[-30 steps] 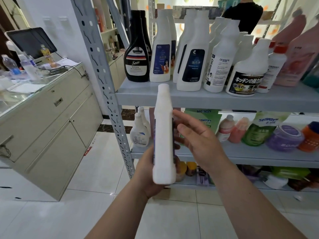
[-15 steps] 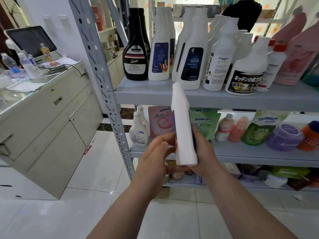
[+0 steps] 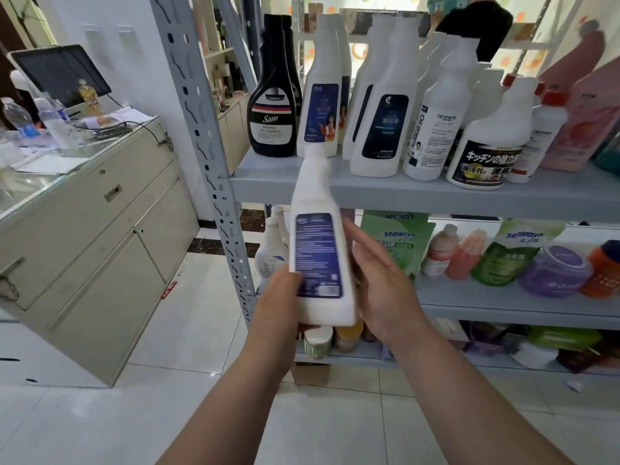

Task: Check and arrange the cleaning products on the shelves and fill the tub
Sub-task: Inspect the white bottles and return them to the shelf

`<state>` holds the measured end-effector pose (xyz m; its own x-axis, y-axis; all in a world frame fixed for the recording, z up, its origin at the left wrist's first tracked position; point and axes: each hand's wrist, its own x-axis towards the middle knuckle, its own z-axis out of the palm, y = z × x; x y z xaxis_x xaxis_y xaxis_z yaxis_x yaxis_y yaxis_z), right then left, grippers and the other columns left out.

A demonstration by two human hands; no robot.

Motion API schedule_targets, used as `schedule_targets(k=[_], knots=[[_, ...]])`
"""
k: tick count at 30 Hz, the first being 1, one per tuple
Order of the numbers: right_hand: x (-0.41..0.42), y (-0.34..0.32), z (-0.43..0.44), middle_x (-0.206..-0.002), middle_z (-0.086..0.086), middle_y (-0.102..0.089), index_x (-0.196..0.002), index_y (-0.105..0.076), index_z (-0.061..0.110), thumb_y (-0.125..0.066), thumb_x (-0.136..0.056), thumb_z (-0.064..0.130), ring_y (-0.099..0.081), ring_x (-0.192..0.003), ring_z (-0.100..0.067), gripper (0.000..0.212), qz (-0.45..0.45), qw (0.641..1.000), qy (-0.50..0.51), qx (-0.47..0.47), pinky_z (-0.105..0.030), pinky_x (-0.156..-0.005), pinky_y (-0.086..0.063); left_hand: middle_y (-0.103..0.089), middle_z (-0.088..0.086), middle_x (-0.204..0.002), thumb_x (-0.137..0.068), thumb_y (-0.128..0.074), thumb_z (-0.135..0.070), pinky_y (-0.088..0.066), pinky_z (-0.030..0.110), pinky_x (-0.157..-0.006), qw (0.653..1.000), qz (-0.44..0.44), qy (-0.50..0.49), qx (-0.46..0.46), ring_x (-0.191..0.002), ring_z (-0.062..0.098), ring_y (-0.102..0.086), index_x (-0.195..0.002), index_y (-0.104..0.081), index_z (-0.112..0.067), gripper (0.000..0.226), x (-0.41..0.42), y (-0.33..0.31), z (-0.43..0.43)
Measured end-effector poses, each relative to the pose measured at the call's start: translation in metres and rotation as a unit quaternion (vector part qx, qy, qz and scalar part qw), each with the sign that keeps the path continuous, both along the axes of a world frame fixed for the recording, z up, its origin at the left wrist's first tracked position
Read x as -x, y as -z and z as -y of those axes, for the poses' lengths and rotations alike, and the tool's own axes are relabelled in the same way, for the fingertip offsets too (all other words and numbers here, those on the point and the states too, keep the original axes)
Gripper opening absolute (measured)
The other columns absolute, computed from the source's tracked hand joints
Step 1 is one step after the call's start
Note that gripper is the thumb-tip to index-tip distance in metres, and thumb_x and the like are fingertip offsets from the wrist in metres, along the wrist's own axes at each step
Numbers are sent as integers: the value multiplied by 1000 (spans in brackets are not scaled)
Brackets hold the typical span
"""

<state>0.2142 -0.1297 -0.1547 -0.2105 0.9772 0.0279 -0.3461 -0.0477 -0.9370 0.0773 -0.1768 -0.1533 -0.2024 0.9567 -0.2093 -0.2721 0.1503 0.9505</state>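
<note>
rotated label-forward, bottle (image 3: 318, 256) stands nearly upright, neck up.

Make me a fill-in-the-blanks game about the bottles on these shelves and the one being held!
1. The left hand grips a white bottle whose label is ____.
2. The Sam bottle, leftmost on the top shelf, is coloured ____.
3. The green pouches on the middle shelf carry the word ____.

Missing words: blue, black, seaways.
</note>
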Motion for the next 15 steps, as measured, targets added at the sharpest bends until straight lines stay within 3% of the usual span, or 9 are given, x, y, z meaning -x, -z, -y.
schedule_targets(k=[2,4,6,8,9,11,13,15], knots=[[7,-1,-1,-122,-5,-73,-133,-65,25,-58,-92,32,-70,-109,-19,42,29,999,-12,-13,-41,-95,-56,-66,8,-73,-91,-53,-30,-39,26,-47,992,117,22,40,-61,24,-59,-100,-60,-8,25,9,0,-2],[17,-1,-1,-108,3,-75,-136,-62,28,-61,-88,36,-70,-95,-12,49,71,996,-52,-19,-29,-82,-57,-56,11,-77,-88,-49,-34,-25,16,-40,972,202,98,66,-56,24,-54,-109,-54,-5,36,19,3,-2],[28,-2,1,-98,4,-72,-141,-57,27,-62,-87,35,-66,-80,-9,55,48,994,-93,10,-21,-63,-52,-54,14,-80,-92,-44,-35,-24,13,-37,950,250,168,81,-55,26,-56,-117,-51,-9,37,28,6,0],[36,-3,3,-104,-2,-72,-141,-54,26,-67,-86,32,-69,-83,-11,57,15,995,-97,18,-24,-66,-55,-52,19,-85,-85,-58,-41,-31,15,-38,944,244,215,61,-60,29,-58,-120,-51,-11,47,39,6,-1],[40,-4,3,-110,-3,-72,-140,-55,28,-73,-84,33,-72,-92,-15,59,14,996,-85,7,-30,-75,-58,-53,21,-89,-84,-64,-43,-38,19,-40,947,223,227,42,-65,32,-59,-121,-53,-10,51,45,5,-2],[48,-6,3,-119,-2,-73,-139,-54,30,-85,-76,34,-71,-109,-22,71,37,998,-51,-27,-43,-90,-58,-62,22,-102,-94,-58,-48,-54,36,-54,954,189,231,19,-81,40,-64,-127,-57,-6,53,58,2,-3],[59,-10,5,-122,2,-72,-143,-51,32,-87,-73,31,-70,-113,-21,79,69,996,-21,-57,-46,-94,-57,-70,19,-119,-95,-53,-54,-60,49,-73,962,169,215,19,-102,40,-69,-134,-59,-13,57,71,-1,-3],[69,-14,6,-124,5,-71,-143,-50,39,-86,-74,32,-69,-115,-19,78,92,992,-7,-84,-48,-98,-56,-71,17,-123,-84,-60,-57,-61,49,-83,969,146,198,6,-111,36,-69,-137,-57,-16,67,82,-2,-3]])
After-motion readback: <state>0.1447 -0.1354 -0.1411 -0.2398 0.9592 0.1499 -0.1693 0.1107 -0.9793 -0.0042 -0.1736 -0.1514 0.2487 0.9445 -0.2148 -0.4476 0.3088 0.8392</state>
